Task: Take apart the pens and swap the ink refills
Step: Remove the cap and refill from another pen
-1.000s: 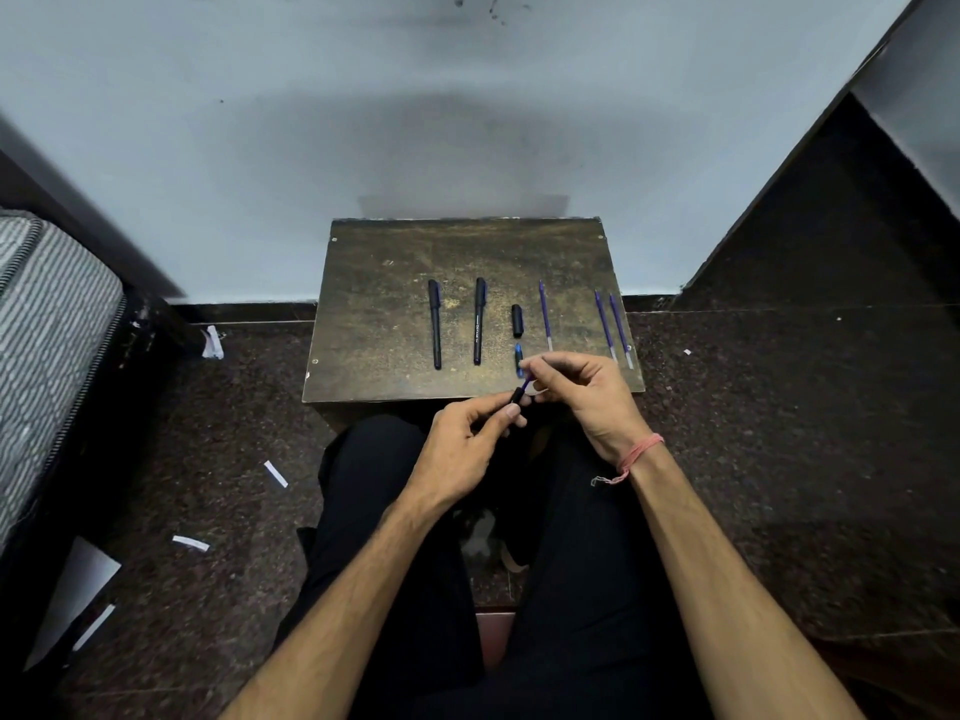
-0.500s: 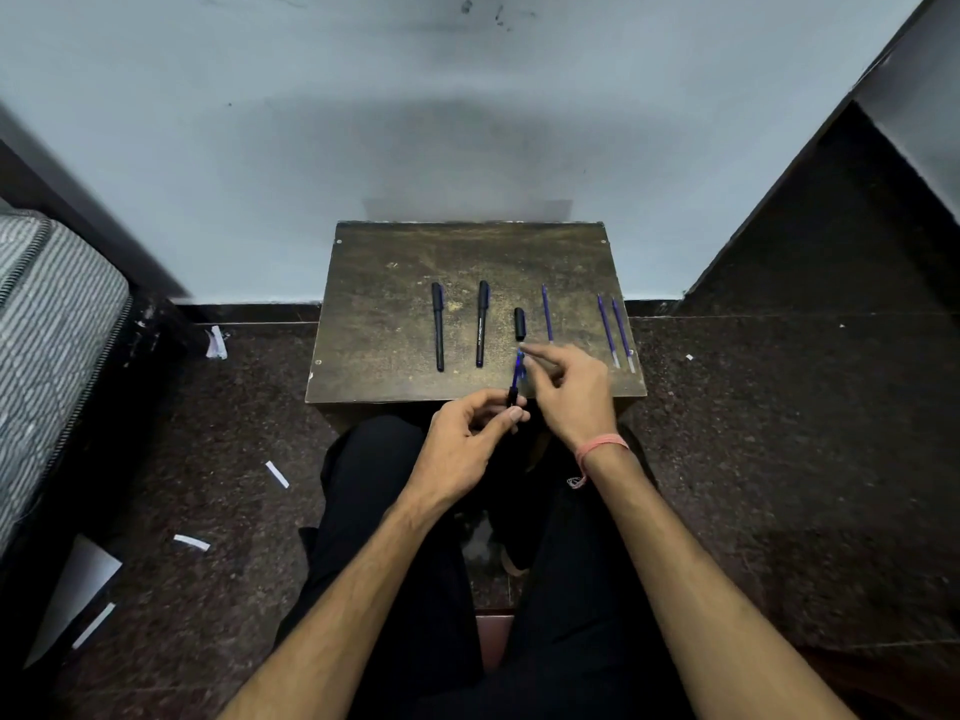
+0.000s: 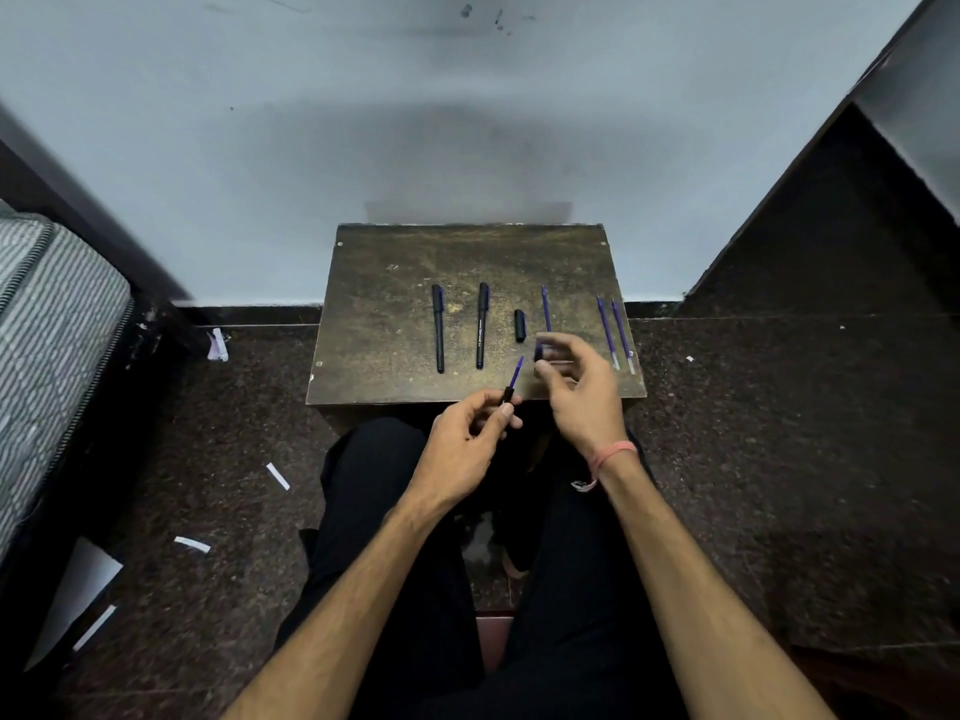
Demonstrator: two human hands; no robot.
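A: How far along is the swap judged to be?

B: Partway. Two black pens (image 3: pixel 439 327) (image 3: pixel 482 324) are seen lying whole and capped at the left of the small table (image 3: pixel 389 376), so they are judged not yet taken apart. A loose black cap (image 3: pixel 519 325) is laid just right of them. Further right, one blue refill (image 3: pixel 546 309) is set alone, and two more refills (image 3: pixel 607 332) (image 3: pixel 622 335) are laid side by side near the right edge.

A: And what is held?

B: A pen barrel (image 3: pixel 506 396) is gripped by the left hand (image 3: pixel 462 449) at the near edge of the table, with a blue refill (image 3: pixel 516 371) standing out of its far end, tilted up and to the right. Whether that refill is being drawn out or pushed in cannot be told.

A: The right hand?

B: The right hand (image 3: pixel 582 397) is held apart from the left, just beside it and above the table. Its fingers are curled, and something small and dark (image 3: pixel 539 352), perhaps the pen's tip piece, appears to be pinched; the blur leaves that uncertain.

A: What is left, then?

B: By this judgement, the held pen is yet to be closed up, the two whole pens are yet to be opened, and the loose refills are yet to be seated in other barrels.
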